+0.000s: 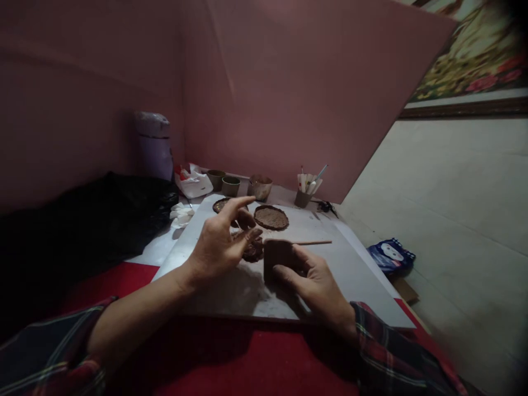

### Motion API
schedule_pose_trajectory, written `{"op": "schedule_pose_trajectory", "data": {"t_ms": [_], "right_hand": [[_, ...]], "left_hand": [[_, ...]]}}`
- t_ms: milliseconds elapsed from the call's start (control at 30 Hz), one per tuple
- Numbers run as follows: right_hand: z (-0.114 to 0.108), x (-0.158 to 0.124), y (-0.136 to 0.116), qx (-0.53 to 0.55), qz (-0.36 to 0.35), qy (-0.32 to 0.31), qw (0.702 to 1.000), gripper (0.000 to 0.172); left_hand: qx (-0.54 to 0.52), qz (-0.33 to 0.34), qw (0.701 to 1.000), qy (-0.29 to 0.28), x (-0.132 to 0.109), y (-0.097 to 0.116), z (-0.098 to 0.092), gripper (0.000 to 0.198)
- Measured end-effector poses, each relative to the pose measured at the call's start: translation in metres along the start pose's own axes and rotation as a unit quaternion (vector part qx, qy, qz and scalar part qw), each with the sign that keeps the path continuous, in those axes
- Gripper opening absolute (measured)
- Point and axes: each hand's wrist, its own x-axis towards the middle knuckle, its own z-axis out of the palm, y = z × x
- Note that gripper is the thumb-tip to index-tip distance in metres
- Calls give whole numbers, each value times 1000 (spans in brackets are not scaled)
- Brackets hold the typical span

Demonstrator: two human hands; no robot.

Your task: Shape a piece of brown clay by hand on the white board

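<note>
My right hand (313, 278) grips a dark brown, squarish piece of what looks like clay (275, 258), standing on edge over the white board (350, 280). My left hand (225, 234) is raised just left of it, index finger stretched out and thumb apart, with nothing visible in it. Behind the left fingers lies a dark brown clay lump (253, 253), partly hidden. A thin wooden stick (315, 242) rests beyond the right hand. Farther back is a round brown clay disc with a raised rim (271, 218); a second disc (220, 205) is partly covered by my left hand.
Along the back stand two small cups (231, 187) (215, 179), a stained bowl (260, 188) and a cup of tools (304, 198). A black bag (103, 220) and crumpled white tissue (181, 215) lie left. Red cloth (256, 357) covers the front; a blue packet (391, 256) lies right.
</note>
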Motion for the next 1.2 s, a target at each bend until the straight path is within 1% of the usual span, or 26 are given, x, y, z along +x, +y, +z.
{"op": "schedule_pose_trajectory", "data": {"t_ms": [67, 100, 200, 367, 533, 667, 833, 933, 1000, 1067, 1133, 1200], "right_hand": [[1, -2, 2, 7, 6, 30, 1000, 40], [1, -2, 3, 9, 5, 34, 999, 40], [-1, -3, 1, 4, -3, 15, 1000, 36], [-3, -5, 3, -13, -11, 18, 1000, 33], [-3, -7, 2, -13, -7, 12, 1000, 31], [-2, -7, -3, -3, 8, 10, 1000, 31], [-3, -9, -5, -21, -4, 14, 1000, 26], [-4, -11, -5, -23, -6, 23, 999, 26], [-4, -11, -6, -4, 15, 13, 1000, 27], [-4, -9, -7, 53, 43, 17, 998, 32], [-4, -6, -7, 132, 63, 38, 988, 37], [-4, -4, -7, 195, 77, 56, 976, 37]], "left_hand": [[5, -23, 999, -22, -5, -9, -1, 45], [2, -30, 999, -28, -7, -11, -1, 44], [-7, -34, 999, -32, -10, -9, 0, 43], [-13, -48, 998, -33, -10, -4, 0, 40], [-22, -63, 996, -52, -12, -4, 2, 39], [-20, -64, 996, -60, -13, -2, 2, 37], [-9, -50, 995, -88, -15, -6, 3, 29], [-3, -44, 994, -98, -16, -9, 4, 25], [0, -40, 994, -105, -16, -9, 4, 22], [-8, -45, 992, -121, -16, -7, 4, 21], [-23, -68, 987, -142, -16, -4, 3, 21], [-43, -106, 979, -167, -16, 0, 4, 25]]}}
